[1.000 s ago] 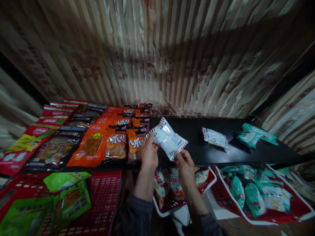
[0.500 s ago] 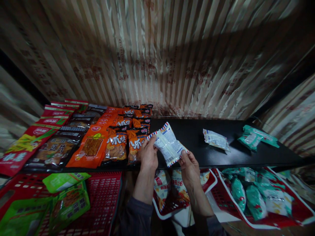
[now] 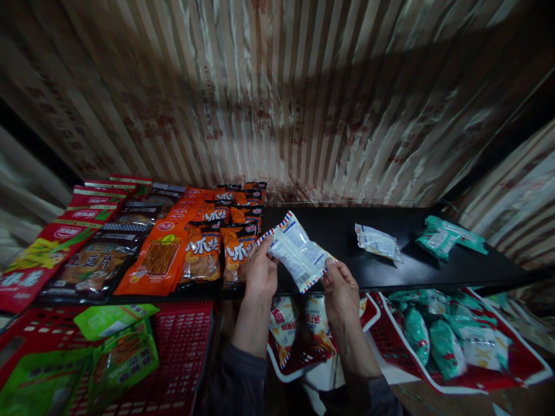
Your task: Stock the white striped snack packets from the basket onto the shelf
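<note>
A white snack packet (image 3: 299, 253) with a red and blue striped edge hangs over the front of the black shelf (image 3: 329, 231), its printed back facing up. My left hand (image 3: 262, 271) pinches its left corner. My right hand (image 3: 340, 283) grips the lower right corner. To the left of my left hand stand orange octopus-like snack packets (image 3: 238, 251) in rows. Another white packet (image 3: 378, 242) lies on the shelf to the right, and teal packets (image 3: 448, 238) lie beyond it.
Red and brown packets (image 3: 93, 260) fill the shelf's left end. Below are a red basket (image 3: 182, 352) with green packets, a middle basket of white packets (image 3: 284, 326), and a right basket (image 3: 520, 370) of teal packets. A striped curtain hangs behind.
My right hand has shifted slightly right and up along the packet's edge. The packet stays between both hands. The whole view has shifted a little.
</note>
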Available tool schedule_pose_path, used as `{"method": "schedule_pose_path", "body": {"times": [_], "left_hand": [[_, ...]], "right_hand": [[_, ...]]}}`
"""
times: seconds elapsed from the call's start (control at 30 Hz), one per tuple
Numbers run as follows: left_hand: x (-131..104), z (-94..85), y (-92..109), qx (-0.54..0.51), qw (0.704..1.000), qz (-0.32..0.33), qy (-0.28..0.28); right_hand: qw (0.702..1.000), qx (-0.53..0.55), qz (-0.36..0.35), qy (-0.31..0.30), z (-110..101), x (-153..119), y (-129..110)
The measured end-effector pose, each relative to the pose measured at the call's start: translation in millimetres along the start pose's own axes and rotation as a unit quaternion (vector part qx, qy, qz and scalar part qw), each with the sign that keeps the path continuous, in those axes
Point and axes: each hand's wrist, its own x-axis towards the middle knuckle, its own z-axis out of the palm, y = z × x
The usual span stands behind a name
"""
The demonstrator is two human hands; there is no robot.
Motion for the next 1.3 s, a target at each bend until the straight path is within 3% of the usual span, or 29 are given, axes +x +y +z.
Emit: {"method": "schedule_pose_path", "body": {"times": [0.17, 0.3, 0.57, 0.7, 0.87, 0.93, 1.03, 1.13, 1.23, 1.3], "left_hand": [[-1.6, -5.0, 6.2, 0.092, 0.993, -0.011, -0.071], [-2.6, -7.2, 7.3, 0.163, 0.982, -0.008, -0.089], [4.2, -12.7, 3.4, 0.203, 0.976, 0.023, -0.074], [1.4, -8.2, -2.5, 0.186, 0.980, 0.070, -0.025], [0.7, -7.6, -8.2, 0.188, 0.977, 0.096, -0.021], [2.2, -8.5, -8.4, 0.197, 0.976, 0.097, -0.019], [3.8, -8.5, -7.0, 0.202, 0.975, 0.093, -0.008], [3.7, -7.4, -4.8, 0.198, 0.975, 0.095, 0.008], [3.3, -7.4, -2.5, 0.192, 0.976, 0.103, 0.021], [3.4, -8.5, -1.0, 0.188, 0.977, 0.093, 0.030]], "right_hand": [[1.000, -0.017, 0.003, -0.005, -12.3, 8.9, -8.5], [0.999, -0.051, -0.006, -0.011, -18.4, 12.5, -11.2], [0.998, -0.055, -0.007, -0.001, -15.5, 10.6, -15.3], [0.996, -0.081, -0.038, -0.001, -16.3, 10.3, -17.2], [0.993, -0.110, -0.050, -0.003, -17.9, 14.1, -10.0], [0.983, -0.157, -0.091, -0.005, -19.5, 14.5, -6.8], [0.923, -0.291, -0.252, -0.004, -21.0, 10.2, -7.6], [0.802, -0.415, -0.420, -0.086, -18.8, 0.5, -13.5], [0.696, -0.487, -0.483, -0.210, -14.6, -8.7, -14.7], [0.653, -0.529, -0.482, -0.249, -13.1, -12.0, -10.1]]}}
